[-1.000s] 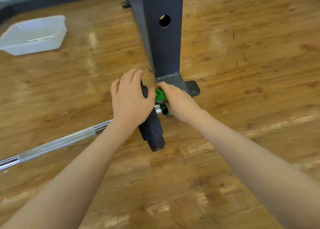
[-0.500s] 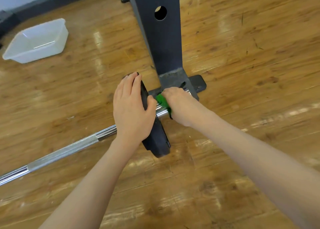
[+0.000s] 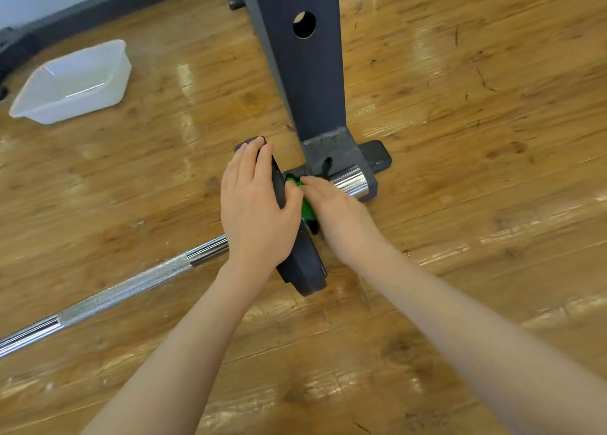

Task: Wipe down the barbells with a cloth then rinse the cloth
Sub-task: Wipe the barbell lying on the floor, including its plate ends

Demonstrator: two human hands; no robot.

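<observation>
No brand, label or writing can be read on anything in view; the weight plate (image 3: 302, 267) is plain black, and the steel of the barbell (image 3: 124, 291) carries only its knurled bands. The floor (image 3: 476, 204) is glossy wood-look planking, warm brown, scuffed with dark scratches toward the upper right of the frame and streaked with pale reflections; along the upper left edge a dark skirting meets a light wall.

The barbell lies on the floor, running from the lower left of the frame up to the centre, where it passes through the plate; its chrome sleeve end (image 3: 349, 180) shows just right of centre, against the foot of a dark blue-grey rack upright (image 3: 305, 83) that rises to the top of the frame and has one round hole in its face. The upright stands on a dark base plate (image 3: 377, 157).

The left hand (image 3: 254, 211) lies over the top edge of the plate, fingers laid along its far face and thumb curled round the near side, gripping it; the right hand (image 3: 331, 204) is closed round the green cloth (image 3: 307, 209), which is pressed on the sleeve just beside the plate; the two hands touch at the plate.

A translucent white plastic tub (image 3: 72, 83) sits on the floor at the upper left, well apart from the barbell.
</observation>
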